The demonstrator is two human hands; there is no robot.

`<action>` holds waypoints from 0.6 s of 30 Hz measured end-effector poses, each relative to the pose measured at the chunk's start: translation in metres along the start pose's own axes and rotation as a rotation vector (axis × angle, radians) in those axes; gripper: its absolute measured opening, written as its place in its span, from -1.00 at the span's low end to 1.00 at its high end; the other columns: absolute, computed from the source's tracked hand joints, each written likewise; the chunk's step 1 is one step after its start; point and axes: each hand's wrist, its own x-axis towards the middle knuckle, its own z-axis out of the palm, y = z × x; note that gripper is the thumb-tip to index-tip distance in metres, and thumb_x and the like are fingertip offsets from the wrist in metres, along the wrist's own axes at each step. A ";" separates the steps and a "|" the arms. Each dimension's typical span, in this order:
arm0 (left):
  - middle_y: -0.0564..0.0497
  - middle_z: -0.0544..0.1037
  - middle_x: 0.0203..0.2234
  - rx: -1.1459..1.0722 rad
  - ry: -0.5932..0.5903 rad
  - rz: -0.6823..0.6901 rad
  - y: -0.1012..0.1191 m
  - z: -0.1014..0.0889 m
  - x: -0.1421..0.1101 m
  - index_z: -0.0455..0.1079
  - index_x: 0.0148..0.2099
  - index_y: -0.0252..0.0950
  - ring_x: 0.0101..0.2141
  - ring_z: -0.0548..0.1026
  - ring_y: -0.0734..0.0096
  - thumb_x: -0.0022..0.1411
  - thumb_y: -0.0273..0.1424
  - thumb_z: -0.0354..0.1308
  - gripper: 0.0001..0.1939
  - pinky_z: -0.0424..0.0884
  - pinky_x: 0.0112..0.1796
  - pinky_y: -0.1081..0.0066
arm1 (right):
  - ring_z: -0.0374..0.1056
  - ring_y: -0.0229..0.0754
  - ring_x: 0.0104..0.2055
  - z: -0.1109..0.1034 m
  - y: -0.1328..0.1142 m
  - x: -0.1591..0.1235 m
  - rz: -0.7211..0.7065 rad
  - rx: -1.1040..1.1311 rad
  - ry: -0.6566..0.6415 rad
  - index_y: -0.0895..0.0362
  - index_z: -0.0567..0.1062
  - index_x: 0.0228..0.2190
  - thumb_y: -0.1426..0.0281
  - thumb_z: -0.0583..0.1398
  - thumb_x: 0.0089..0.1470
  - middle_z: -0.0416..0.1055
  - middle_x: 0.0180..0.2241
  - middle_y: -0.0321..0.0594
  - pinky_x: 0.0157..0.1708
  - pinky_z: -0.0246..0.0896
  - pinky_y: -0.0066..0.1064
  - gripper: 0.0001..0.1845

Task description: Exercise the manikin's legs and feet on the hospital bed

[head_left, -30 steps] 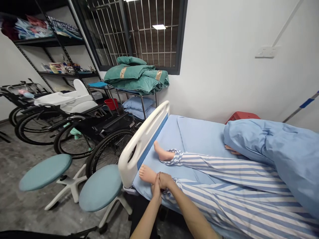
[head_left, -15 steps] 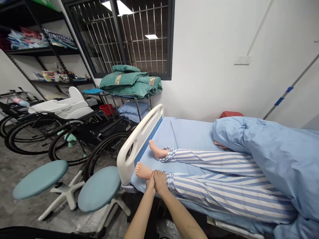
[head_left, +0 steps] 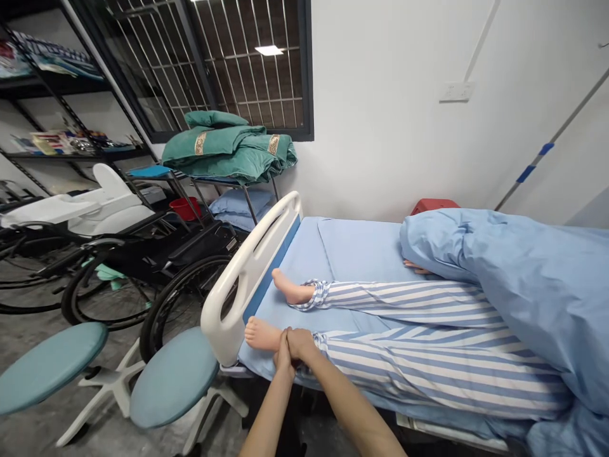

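Observation:
A manikin lies on the bed in blue-and-white striped trousers (head_left: pixel 404 355), its smooth bare feet toward the white footboard. My left hand (head_left: pixel 284 357) is closed at the ankle of the near foot (head_left: pixel 262 334), just behind the heel. Right beside it, my right hand (head_left: pixel 301 344) wraps the same ankle from above, next to the trouser cuff (head_left: pixel 320 343). My hands touch each other, and some fingertips are hidden. The far foot (head_left: pixel 291 289) rests on the blue sheet (head_left: pixel 361 247), toes up, apart from my hands.
The footboard (head_left: pixel 216 317) rises at the bed's left end. Two round stools (head_left: pixel 176 376) and several wheelchairs (head_left: pixel 190 254) stand beyond it. A blue quilt (head_left: pixel 523 279) covers the manikin's upper part. Green folded bedding (head_left: pixel 228 149) lies under the barred window.
The view has shifted, so the bed and stools sit farther left. My hands stay at the near ankle; my right hand's fingers now show less over its top.

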 end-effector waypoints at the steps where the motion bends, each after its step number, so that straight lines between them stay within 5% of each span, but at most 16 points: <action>1: -0.13 0.51 -0.46 -0.057 -0.019 -0.018 -0.001 0.000 0.001 0.34 -0.32 -0.35 -0.47 0.52 0.18 0.00 -0.14 0.16 -0.65 0.44 -0.54 0.31 | 0.46 0.09 -0.16 0.000 0.002 0.002 -0.017 0.006 -0.017 0.28 0.38 -0.04 0.40 0.22 -0.10 0.51 -0.18 0.08 -0.25 0.35 -0.23 -0.48; 5: -0.13 0.51 -0.50 -0.156 -0.071 -0.060 -0.005 -0.003 0.003 0.35 -0.36 -0.39 -0.51 0.50 0.23 -0.04 -0.18 0.22 -0.65 0.36 -0.61 0.40 | 0.47 0.08 -0.22 -0.001 0.006 0.005 -0.061 0.006 -0.046 0.27 0.42 -0.10 0.35 0.23 -0.15 0.51 -0.21 0.07 -0.31 0.35 -0.27 -0.49; 11: -0.10 0.52 -0.51 -0.085 -0.072 0.013 -0.010 -0.009 0.006 0.39 -0.31 -0.40 -0.49 0.51 0.23 0.00 -0.16 0.17 -0.63 0.36 -0.61 0.41 | 0.47 0.05 -0.23 -0.001 -0.001 -0.005 -0.029 -0.032 0.065 0.29 0.42 -0.14 0.40 0.15 -0.03 0.51 -0.24 0.07 -0.31 0.32 -0.27 -0.62; 18: -0.05 0.56 -0.45 -0.251 -0.125 0.060 -0.015 -0.014 -0.001 0.42 -0.35 -0.34 -0.38 0.55 0.25 0.00 -0.30 0.20 -0.80 0.45 -0.47 0.48 | 0.40 -0.02 -0.18 0.013 -0.018 -0.026 0.031 -0.106 0.269 0.28 0.38 -0.14 0.52 0.04 0.11 0.45 -0.22 0.06 -0.22 0.27 -0.25 -0.73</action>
